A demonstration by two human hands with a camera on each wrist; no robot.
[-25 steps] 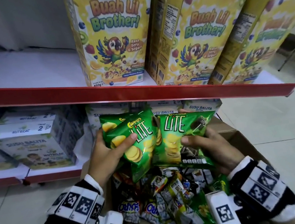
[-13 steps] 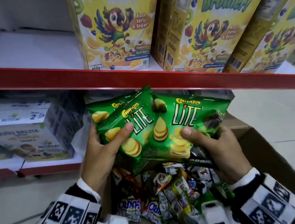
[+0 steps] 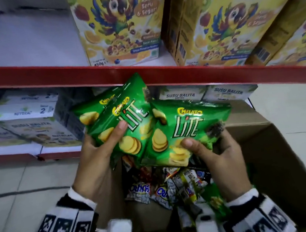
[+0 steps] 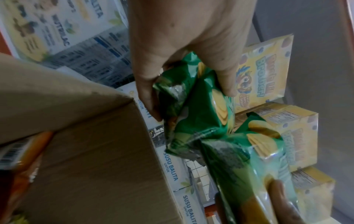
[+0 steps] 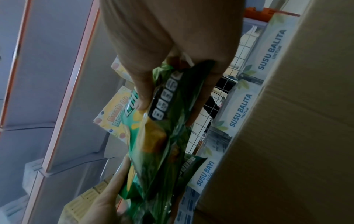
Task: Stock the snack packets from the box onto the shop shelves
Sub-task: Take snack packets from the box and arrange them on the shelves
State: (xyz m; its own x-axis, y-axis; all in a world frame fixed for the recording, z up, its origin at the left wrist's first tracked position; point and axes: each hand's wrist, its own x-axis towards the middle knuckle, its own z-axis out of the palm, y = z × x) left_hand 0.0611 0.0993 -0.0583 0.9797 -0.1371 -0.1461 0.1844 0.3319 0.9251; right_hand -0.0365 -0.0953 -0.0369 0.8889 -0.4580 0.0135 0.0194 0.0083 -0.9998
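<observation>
Left hand: the left hand point(image 3: 97, 157) grips two overlapping green chip packets point(image 3: 118, 124), thumb pressed across the front one, fingers curled behind — palm turned up, wrist angled toward the red shelf edge point(image 3: 162, 74).
Right hand: the right hand point(image 3: 219, 158) pinches a third green packet point(image 3: 186, 131) near its lower edge, thumb on the front, fingers hidden behind it; its left edge overlaps the left-hand packets.
Hand pose: both wrists rise out of the bottom of the head view, hands side by side, packets held upright with their printed faces toward the camera.
Packets against the shelf edge: the top corner of the left-hand packets reaches the red shelf edge; the right-hand packet sits lower, just below it.
Open room: above the red shelf edge, to its left end, the white shelf board point(image 3: 19, 41) lies bare beside the yellow cereal boxes point(image 3: 118, 25), which fill the middle and right.
Below the shelf edge: white milk cartons point(image 3: 31, 123) crowd the lower shelf behind the packets.
Box: the cardboard box point(image 3: 280, 158) stands open under the hands, below the shelf edge — mixed small snack packets point(image 3: 178, 188) heaped in it.
</observation>
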